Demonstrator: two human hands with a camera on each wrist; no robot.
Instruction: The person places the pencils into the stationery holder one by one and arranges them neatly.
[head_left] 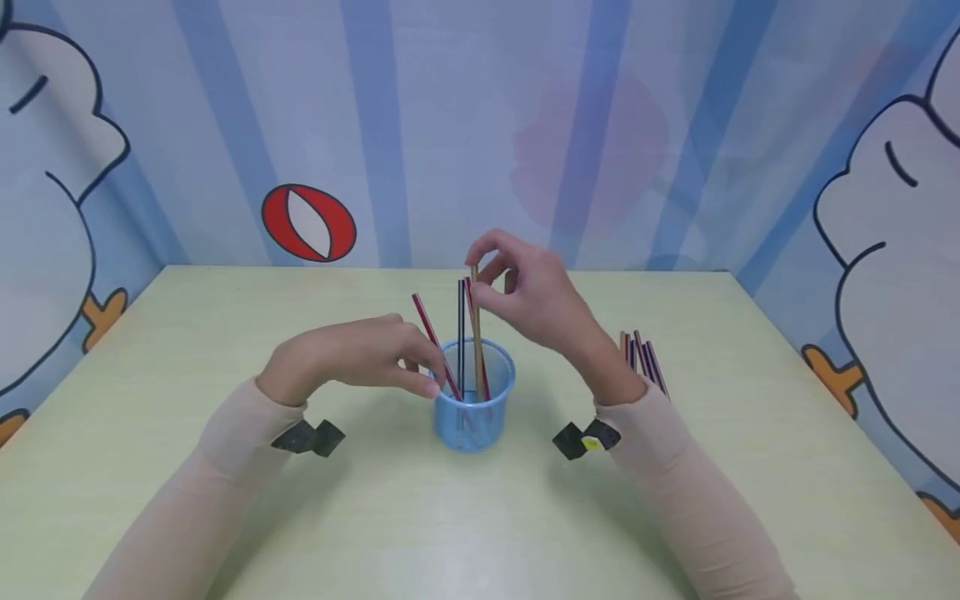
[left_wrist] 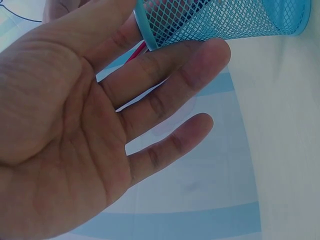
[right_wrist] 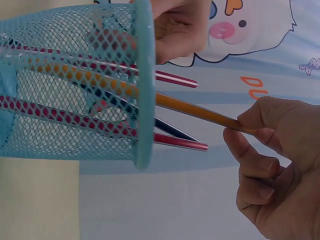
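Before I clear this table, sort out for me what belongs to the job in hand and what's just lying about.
In the job:
right hand, pinching the yellow stick
left hand, at the rim of the blue mesh cup
red sticks and dark stick in the cup

Lying about:
partly hidden bunch at right, perhaps spares

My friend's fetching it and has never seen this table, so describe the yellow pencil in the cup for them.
Near the middle of the pale table stands a blue mesh cup. Among the sticks rising from it, find the yellow pencil, its upper end pinched by the person's right hand. It's the cup's only yellow one; its neighbours there are red or dark blue.
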